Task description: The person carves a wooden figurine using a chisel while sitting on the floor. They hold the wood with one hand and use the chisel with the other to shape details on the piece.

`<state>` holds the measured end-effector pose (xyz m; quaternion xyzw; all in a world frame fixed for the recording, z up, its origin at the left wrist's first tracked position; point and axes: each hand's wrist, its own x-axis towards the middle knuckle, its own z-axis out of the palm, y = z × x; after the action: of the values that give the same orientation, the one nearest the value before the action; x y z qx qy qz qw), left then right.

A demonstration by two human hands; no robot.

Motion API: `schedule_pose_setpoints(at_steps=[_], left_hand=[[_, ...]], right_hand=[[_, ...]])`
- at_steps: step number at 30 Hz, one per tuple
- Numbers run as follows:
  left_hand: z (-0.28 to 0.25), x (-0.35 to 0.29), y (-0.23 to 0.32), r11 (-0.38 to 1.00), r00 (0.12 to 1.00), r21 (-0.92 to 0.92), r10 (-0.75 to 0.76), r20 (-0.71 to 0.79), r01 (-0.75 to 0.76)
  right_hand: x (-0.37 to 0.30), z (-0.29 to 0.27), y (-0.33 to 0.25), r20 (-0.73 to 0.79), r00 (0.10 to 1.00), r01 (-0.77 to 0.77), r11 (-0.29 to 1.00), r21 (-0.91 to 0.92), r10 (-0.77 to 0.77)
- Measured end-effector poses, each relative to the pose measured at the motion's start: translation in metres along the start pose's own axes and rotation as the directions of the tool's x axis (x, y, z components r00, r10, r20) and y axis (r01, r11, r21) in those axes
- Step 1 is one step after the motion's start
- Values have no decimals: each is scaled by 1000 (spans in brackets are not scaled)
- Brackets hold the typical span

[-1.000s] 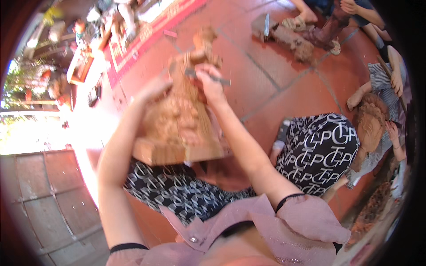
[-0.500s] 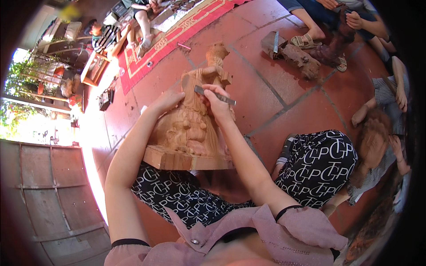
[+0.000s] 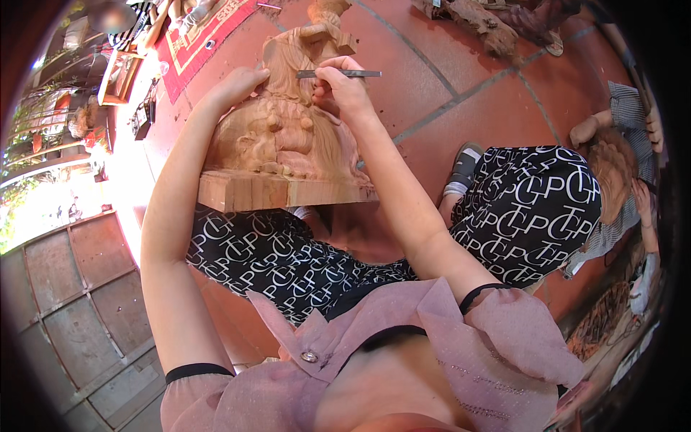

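Tiled floor [image 3: 497, 108]; carving [image 3: 286, 137] between left grip [image 3: 246, 83] and right grip [image 3: 341, 86], tool [image 3: 366, 73] seemingly touching.

The upper edge cuts off the top of the carved wooden statue [image 3: 288, 129]. The right hand [image 3: 345, 90] hides the chisel's [image 3: 371, 73] middle; whether its tip touches the statue is too small to tell. At the statue's left side, the left hand's [image 3: 241, 86] fingers are partly hidden. Beyond the statue, the gnarled driftwood [image 3: 484, 32] and red rug [image 3: 169, 57] are cut off. Right of it, 1 patterned knee [image 3: 536, 198] partly covers a brown carving [image 3: 613, 173].
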<state>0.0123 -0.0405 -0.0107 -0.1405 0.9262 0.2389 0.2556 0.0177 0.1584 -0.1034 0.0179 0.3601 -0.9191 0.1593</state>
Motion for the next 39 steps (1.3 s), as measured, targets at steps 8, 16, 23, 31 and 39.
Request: schedule_pose_setpoints(at_steps=[8, 16, 23, 31, 39], left_hand=[[-3, 3, -1, 997, 998, 15, 69, 8, -70], [1, -2, 1, 992, 1000, 126, 26, 6, -26], [7, 3, -8, 977, 983, 112, 183, -19, -180], [0, 10, -13, 959, 974, 172, 220, 54, -226], [-2, 4, -5, 983, 988, 97, 156, 8, -156]], right_hand=[[5, 10, 3, -9, 999, -30, 996, 87, 31], [-4, -1, 17, -108, 991, -74, 997, 36, 77], [5, 2, 18, 2, 999, -45, 997, 65, 45], [3, 6, 15, 24, 1000, 4, 993, 115, -7], [5, 5, 12, 33, 999, -34, 996, 85, 31]])
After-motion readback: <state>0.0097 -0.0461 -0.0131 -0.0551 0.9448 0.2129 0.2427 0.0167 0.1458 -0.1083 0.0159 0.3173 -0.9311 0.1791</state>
